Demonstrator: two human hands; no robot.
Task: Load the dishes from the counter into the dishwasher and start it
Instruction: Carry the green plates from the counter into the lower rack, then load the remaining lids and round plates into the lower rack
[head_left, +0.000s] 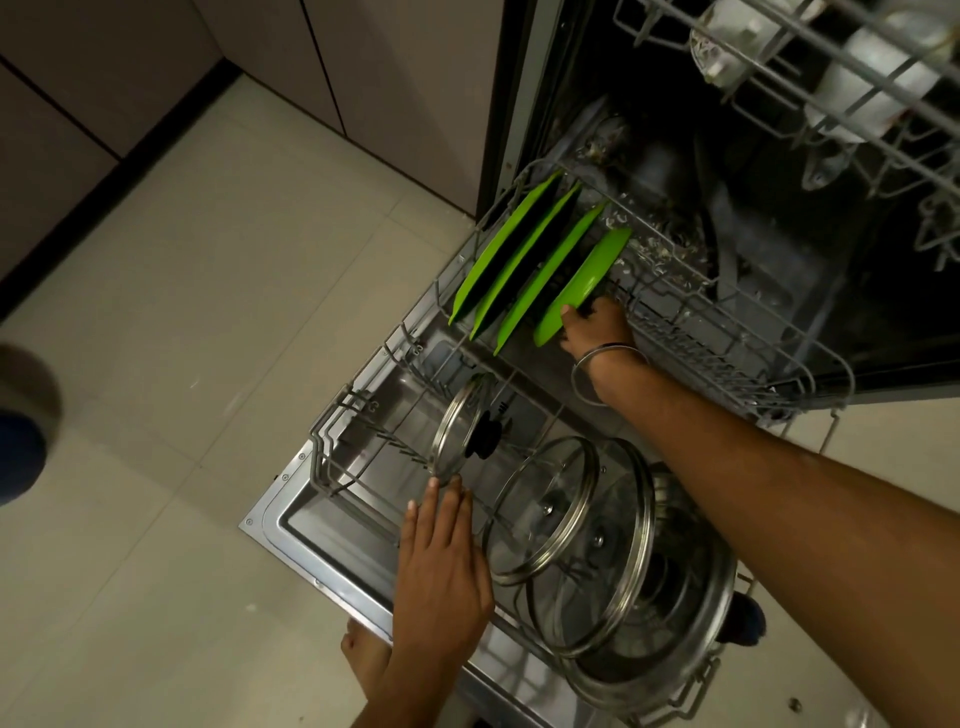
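The dishwasher's lower rack (810, 364) is pulled out over the open door (291, 514). Several green plates (519, 260) stand on edge in its far part. My right hand (597, 330) grips the nearest green plate (582, 286) at its lower edge. My left hand (441, 566) lies flat with straight fingers, its fingertips touching the rim of a small glass lid (457, 426) that stands upright. Two larger glass lids (545, 509) lean in the rack near me over a steel pot (691, 623).
The upper rack (831, 78) sticks out at top right with pale cups in it. Beige floor tiles (208, 312) spread to the left, bounded by dark cabinet fronts (104, 78). A bare foot (363, 654) stands by the door's near corner.
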